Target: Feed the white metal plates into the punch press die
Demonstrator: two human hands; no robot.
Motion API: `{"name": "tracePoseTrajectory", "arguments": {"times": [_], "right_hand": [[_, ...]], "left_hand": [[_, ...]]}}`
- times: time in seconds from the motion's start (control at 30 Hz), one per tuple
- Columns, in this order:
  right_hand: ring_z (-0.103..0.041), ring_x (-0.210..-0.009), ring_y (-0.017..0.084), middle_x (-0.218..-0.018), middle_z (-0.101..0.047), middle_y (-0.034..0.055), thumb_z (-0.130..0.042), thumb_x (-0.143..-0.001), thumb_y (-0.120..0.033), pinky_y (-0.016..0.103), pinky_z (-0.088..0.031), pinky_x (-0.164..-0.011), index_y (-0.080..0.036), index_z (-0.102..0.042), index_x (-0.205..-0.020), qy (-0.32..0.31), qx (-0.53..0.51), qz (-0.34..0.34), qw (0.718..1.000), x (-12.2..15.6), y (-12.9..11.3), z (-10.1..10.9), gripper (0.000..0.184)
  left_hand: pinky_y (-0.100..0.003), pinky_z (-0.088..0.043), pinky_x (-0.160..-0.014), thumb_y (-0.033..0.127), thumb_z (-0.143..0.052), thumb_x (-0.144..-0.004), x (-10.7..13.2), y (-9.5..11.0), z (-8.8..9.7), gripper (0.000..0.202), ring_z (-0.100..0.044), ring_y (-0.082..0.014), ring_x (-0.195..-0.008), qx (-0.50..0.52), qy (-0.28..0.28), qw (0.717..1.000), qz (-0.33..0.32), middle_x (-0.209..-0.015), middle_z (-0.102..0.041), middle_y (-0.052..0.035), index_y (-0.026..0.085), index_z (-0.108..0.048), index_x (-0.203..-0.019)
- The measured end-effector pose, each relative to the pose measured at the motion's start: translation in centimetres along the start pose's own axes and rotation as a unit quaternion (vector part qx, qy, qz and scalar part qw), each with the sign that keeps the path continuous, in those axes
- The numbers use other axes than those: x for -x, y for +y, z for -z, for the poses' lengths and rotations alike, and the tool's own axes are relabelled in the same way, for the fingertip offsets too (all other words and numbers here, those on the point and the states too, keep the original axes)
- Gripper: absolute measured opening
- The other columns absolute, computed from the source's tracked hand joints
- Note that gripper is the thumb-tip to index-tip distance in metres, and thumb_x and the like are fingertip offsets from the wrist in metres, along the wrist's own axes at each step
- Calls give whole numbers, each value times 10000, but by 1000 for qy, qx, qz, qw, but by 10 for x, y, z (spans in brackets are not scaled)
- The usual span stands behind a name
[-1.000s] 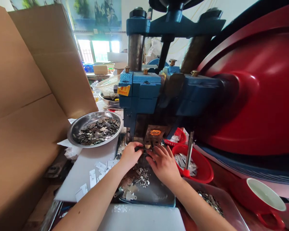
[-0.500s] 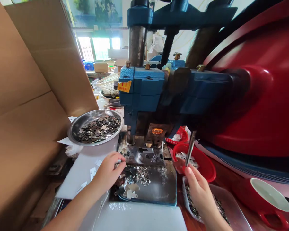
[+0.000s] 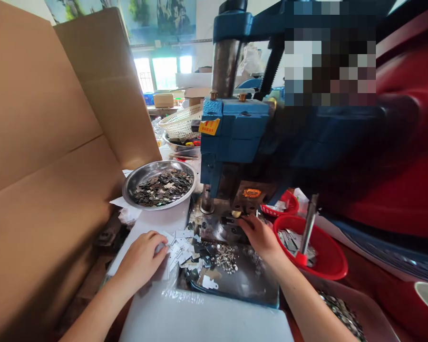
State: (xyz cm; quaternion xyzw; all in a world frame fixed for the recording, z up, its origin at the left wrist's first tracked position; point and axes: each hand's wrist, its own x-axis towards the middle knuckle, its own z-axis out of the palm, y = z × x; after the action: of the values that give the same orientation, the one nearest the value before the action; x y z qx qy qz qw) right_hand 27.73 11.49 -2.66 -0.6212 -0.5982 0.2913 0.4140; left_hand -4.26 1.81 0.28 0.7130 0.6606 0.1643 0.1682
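Note:
My left hand (image 3: 144, 256) rests at the edge of a pile of flat silvery metal plates (image 3: 180, 249), thumb and forefinger curled together; what lies between them is hard to make out. At the blue press (image 3: 235, 130), my right hand (image 3: 260, 232) reaches under the ram, fingertips at the slot of the steel die (image 3: 217, 232). Those fingers are bent close together, and anything in them is hidden. The press lever (image 3: 309, 228), a metal bar with a red end, stands free to the right of my right hand. Small round metal scraps (image 3: 226, 259) lie in front of the die.
A steel bowl (image 3: 128, 190) of dark metal pieces stands at left beside tall cardboard (image 3: 92, 95). Red baskets (image 3: 337, 266) with metal plates are at right, above a clear tray (image 3: 374, 308) of small parts. A large red wheel-like part (image 3: 410, 180) fills the right side.
My right hand has let go of the lever and moved left to the die. My left hand has moved from beside the die down to the plate pile. The view has turned right to left.

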Motion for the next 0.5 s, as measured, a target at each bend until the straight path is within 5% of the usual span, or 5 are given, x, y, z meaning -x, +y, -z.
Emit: {"name": "tracePoseTrajectory", "arguments": {"times": [0.2, 0.37, 0.43, 0.5], "right_hand": [[-497, -447, 138, -471, -507, -36, -514, -709, -506, 255, -379, -437, -202, -556, -699, 94, -49, -61, 993, 18, 19, 33, 307], [-586, -566, 148, -726, -639, 0, -608, -679, -463, 249, -445, -464, -197, -559, -930, 234, -196, -162, 938, 52, 41, 78, 369], [-629, -673, 184, -834, -673, 31, -606, -695, -458, 283, -490, -531, -201, -570, -1008, 229, -143, -156, 950, 66, 43, 78, 406], [-640, -741, 218, -834, -689, 51, -595, -714, -466, 328, -514, -618, -204, -623, -942, 155, -33, -104, 982, 78, 40, 65, 349]], "left_hand": [[-346, -380, -919, 281, -528, -817, -33, 9, -14, 210, -529, -224, -1013, 18, -7, 999, -29, -1040, -590, -52, 228, -645, -983], [-328, -397, -859, 281, -608, -739, -55, 21, -24, 99, -537, -226, -954, -5, -35, 999, -31, -954, -577, -37, 222, -638, -812], [-312, -403, -815, 268, -605, -735, -56, 22, -24, 63, -547, -219, -915, -3, -27, 999, -35, -904, -585, -30, 215, -620, -767], [-289, -409, -747, 260, -578, -755, -54, 23, -24, 57, -566, -204, -844, 16, -32, 999, -34, -835, -603, -15, 217, -614, -764]]}}
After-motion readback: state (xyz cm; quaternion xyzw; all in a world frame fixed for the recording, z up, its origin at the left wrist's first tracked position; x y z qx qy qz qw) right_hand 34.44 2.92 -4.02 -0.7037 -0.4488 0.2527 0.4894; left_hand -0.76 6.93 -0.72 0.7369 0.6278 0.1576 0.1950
